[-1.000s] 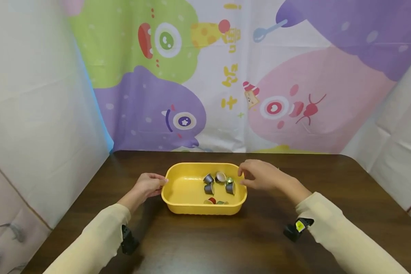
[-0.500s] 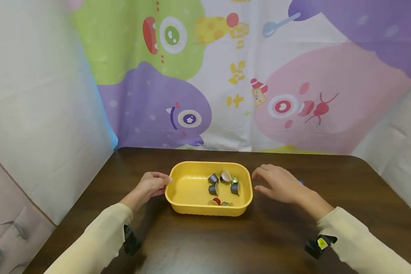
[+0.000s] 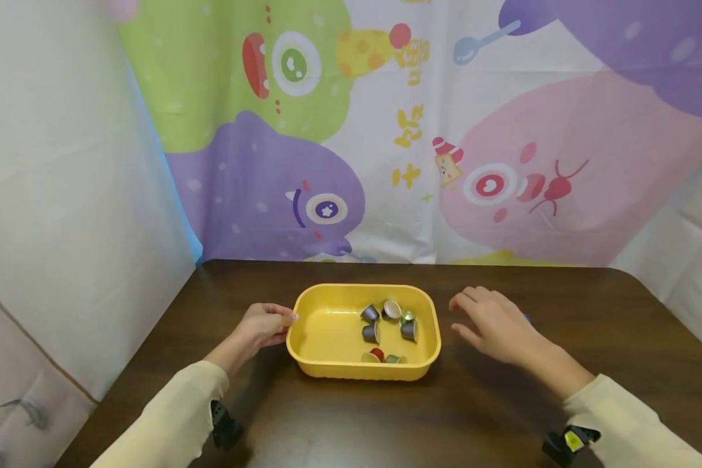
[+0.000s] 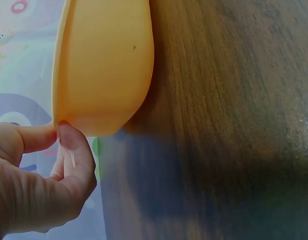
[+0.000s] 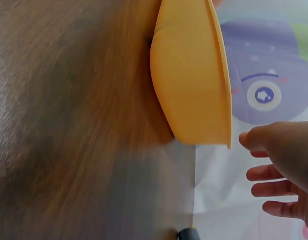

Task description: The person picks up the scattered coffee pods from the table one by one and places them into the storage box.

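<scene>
A yellow plastic basin (image 3: 323, 328) stands on the table with several coffee capsules inside, mostly towards its right half. Among them are dark capsules (image 3: 371, 333), a pale-lidded one (image 3: 391, 310), a shiny green one (image 3: 407, 316) and a red one (image 3: 377, 353). My left hand (image 3: 263, 327) pinches the basin's left rim between thumb and fingers; the left wrist view shows this grip on the rim (image 4: 56, 90). To the right of the basin, my right hand (image 3: 497, 325) hovers apart from it, fingers loosely bent, holding nothing.
A small blue thing (image 3: 528, 318) shows partly behind my right hand. In the right wrist view a small dark object (image 5: 187, 234) sits at the bottom edge, partly cut off. The brown table (image 3: 327, 422) meets a cartoon-printed cloth (image 3: 398, 227) at the back.
My right hand has moved away from the basin's right rim, out to the right. The left hand keeps its hold on the left rim. The head view has shifted slightly.
</scene>
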### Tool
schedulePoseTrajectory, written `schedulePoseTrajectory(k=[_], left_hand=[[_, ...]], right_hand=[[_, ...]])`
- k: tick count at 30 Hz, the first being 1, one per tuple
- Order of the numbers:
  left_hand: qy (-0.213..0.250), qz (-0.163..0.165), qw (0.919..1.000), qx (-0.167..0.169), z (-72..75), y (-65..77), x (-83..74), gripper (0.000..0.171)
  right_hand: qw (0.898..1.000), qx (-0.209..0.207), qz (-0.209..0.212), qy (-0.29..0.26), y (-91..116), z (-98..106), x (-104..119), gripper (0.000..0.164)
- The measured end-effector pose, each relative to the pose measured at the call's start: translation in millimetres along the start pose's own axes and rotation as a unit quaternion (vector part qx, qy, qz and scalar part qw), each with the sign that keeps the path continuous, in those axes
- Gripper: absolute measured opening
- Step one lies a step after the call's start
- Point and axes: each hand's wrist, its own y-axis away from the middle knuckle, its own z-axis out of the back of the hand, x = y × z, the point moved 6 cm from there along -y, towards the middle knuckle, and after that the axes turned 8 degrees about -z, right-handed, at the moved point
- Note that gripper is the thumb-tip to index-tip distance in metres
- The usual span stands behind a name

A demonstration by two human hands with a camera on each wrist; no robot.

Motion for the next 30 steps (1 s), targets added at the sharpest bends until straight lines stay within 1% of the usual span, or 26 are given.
schedulePoseTrajectory(k=[5, 10, 16, 19, 22, 30], left_hand=[[0.011, 0.003, 0.9999, -0.006, 1.0, 1.0, 3.8, 0.028], [0.015, 0.003, 0.9999, -0.003, 2.3, 1.4, 5.6, 0.028], [0.011, -0.011, 0.9999, -0.001, -1.4, -0.4, 1.6, 0.028], [0.01, -0.017, 0.9998, -0.004, -3.0, -0.1, -1.2, 0.026], [0.011, -0.015, 0.9998, -0.008, -3.5, 0.1, -1.7, 0.026], [0.019, -0.008, 0.9997, -0.012, -1.0, 1.1, 2.6, 0.025]], right_hand=[[1.0, -0.012, -0.005, 0.009, 6.1, 3.1, -13.4, 0.029], [1.0, 0.001, -0.023, 0.014, 10.4, 2.2, -29.8, 0.03], [0.999, 0.008, -0.04, 0.029, 21.8, 1.6, -50.7, 0.029], [0.998, 0.016, -0.05, 0.035, 28.5, 1.2, -60.4, 0.029], [0.997, 0.03, -0.061, 0.038, 32.9, -0.2, -69.4, 0.029], [0.994, 0.064, -0.088, 0.02, 35.0, -6.0, -89.0, 0.028]])
